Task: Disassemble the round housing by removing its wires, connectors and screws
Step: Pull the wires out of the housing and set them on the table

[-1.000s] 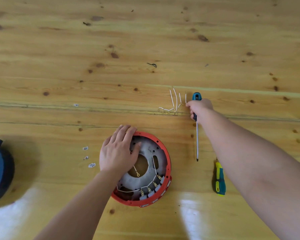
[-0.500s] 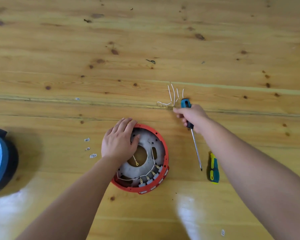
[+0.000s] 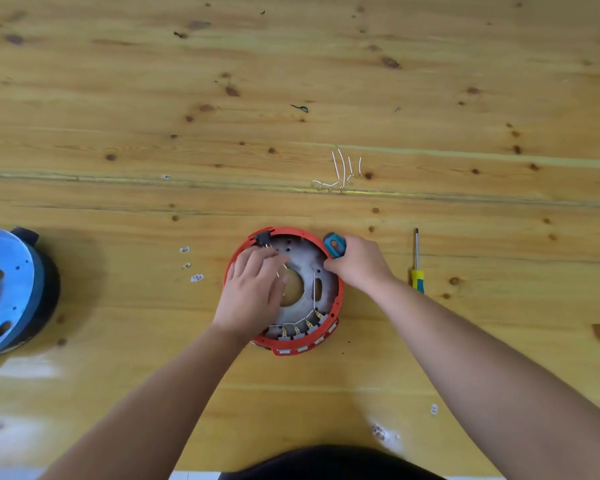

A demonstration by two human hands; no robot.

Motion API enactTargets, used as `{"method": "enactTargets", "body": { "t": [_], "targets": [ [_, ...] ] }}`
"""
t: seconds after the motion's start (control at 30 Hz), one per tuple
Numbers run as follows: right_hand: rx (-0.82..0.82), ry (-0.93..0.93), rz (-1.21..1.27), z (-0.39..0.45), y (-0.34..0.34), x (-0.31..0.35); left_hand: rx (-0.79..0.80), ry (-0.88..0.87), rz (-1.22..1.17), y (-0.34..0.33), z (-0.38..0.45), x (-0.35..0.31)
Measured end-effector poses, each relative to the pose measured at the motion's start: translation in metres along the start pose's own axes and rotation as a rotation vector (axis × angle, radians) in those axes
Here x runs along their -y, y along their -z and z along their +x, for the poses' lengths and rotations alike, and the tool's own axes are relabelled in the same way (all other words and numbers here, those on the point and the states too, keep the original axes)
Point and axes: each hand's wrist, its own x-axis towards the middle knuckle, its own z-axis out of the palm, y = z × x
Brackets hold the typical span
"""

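Observation:
The round housing (image 3: 326, 327) has a red rim and a grey inner plate and lies on the wooden table. White wires with gold terminals run to several grey connectors along its near rim. My left hand (image 3: 253, 292) lies over the left part of the plate, its fingers among the wires near the central hole. My right hand (image 3: 359, 263) grips a screwdriver with a teal handle (image 3: 335, 244) at the housing's right rim. Its shaft is hidden under the hand.
A yellow and teal screwdriver (image 3: 417, 268) lies right of the housing. Removed white wires (image 3: 342, 173) lie farther back. Small white tags (image 3: 191, 265) sit to the left. A blue round housing (image 3: 7, 289) stands at the left edge.
My right hand has carried the teal-handled screwdriver from the loose wires down to the housing's right rim. My left hand has shifted inward over the plate. The camera has moved closer.

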Motion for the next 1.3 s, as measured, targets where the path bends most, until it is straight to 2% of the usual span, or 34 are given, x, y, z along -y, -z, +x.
{"method": "enactTargets", "body": {
  "t": [0.07,0.17,0.3,0.43,0.53,0.7,0.8,0.87,1.03,1.1,1.3],
  "targets": [
    [-0.006,-0.033,-0.012,-0.006,0.0,-0.004,0.022,-0.051,-0.013,-0.003,-0.02,-0.005],
    [0.0,-0.102,0.007,-0.016,-0.001,-0.012,0.184,-0.055,-0.075,-0.005,-0.039,-0.011],
    [-0.013,-0.179,0.085,-0.025,-0.006,-0.024,0.234,-0.078,0.034,-0.01,-0.051,-0.014],
    [-0.065,-0.178,0.169,-0.03,-0.003,-0.027,0.282,-0.098,0.14,-0.012,-0.051,-0.016],
    [-0.101,-0.183,0.483,-0.029,0.017,-0.022,0.331,-0.196,0.203,-0.012,-0.053,-0.016],
    [0.057,-0.231,1.143,-0.027,0.058,-0.004,0.415,-0.327,0.277,-0.006,-0.044,-0.012],
    [0.097,-0.201,1.309,-0.026,0.071,0.0,0.443,-0.398,0.306,0.002,-0.035,-0.007],
    [0.091,-0.173,1.29,-0.026,0.076,-0.003,0.479,-0.411,0.334,0.009,-0.028,-0.001],
    [-0.045,-0.09,1.023,-0.031,0.074,-0.023,0.505,-0.386,0.365,0.02,-0.024,0.01],
    [-0.076,-0.063,0.963,-0.035,0.072,-0.031,0.477,-0.348,0.342,0.02,-0.027,0.01],
    [-0.107,-0.034,1.04,-0.041,0.066,-0.046,0.306,-0.217,0.235,0.009,-0.032,0.006]
  ]
}}
